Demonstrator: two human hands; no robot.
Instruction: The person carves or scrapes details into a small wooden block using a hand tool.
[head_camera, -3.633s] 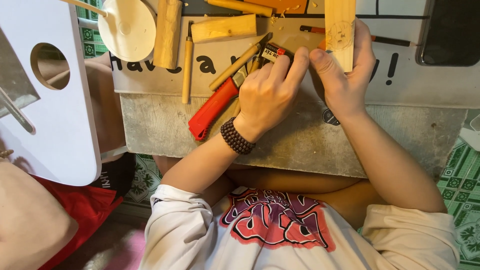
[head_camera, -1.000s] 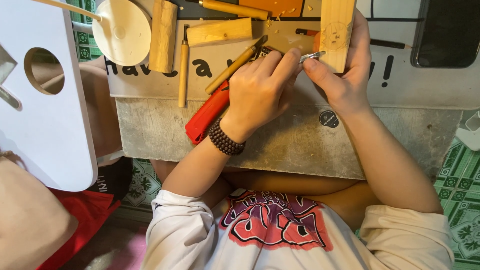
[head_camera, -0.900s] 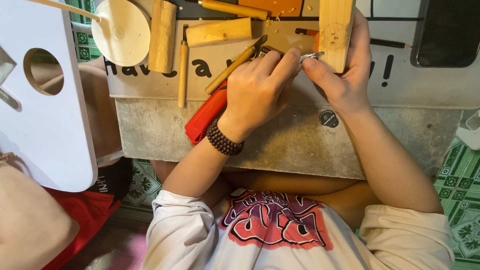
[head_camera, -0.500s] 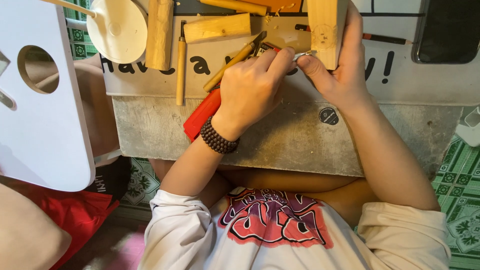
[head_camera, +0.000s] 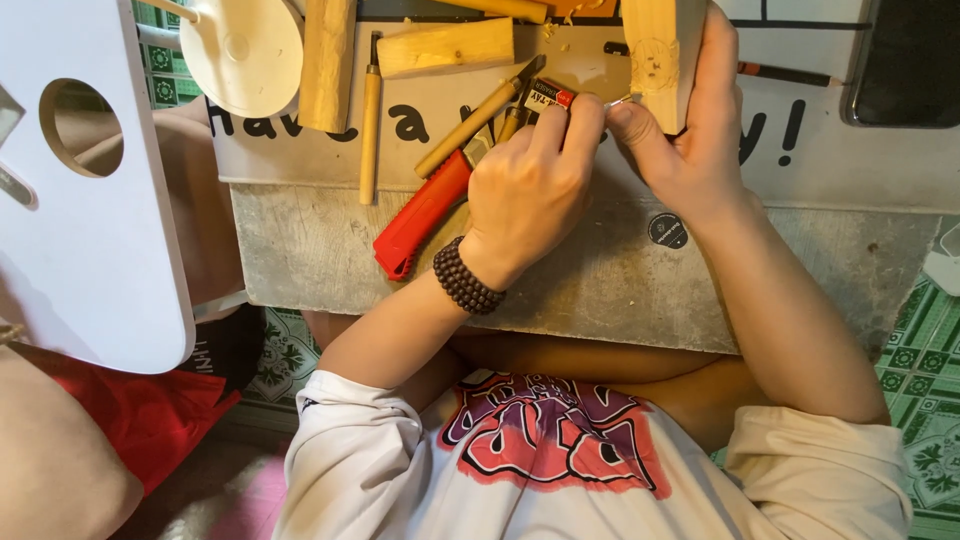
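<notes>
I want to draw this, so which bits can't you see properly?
All in the head view:
- Small knife: the left hand covers most of it, and only a sliver of the blade shows.
- Wood block: the right hand holds it. Its top is cut off by the upper edge, and the pencil sketch on it is too small to read.
- Dark flat thing: cut off at the top right corner, so I can't tell what it is.

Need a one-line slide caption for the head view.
Left hand works a small carving knife against a wooden block steadied by the right hand; red utility knife lies beside.
</notes>
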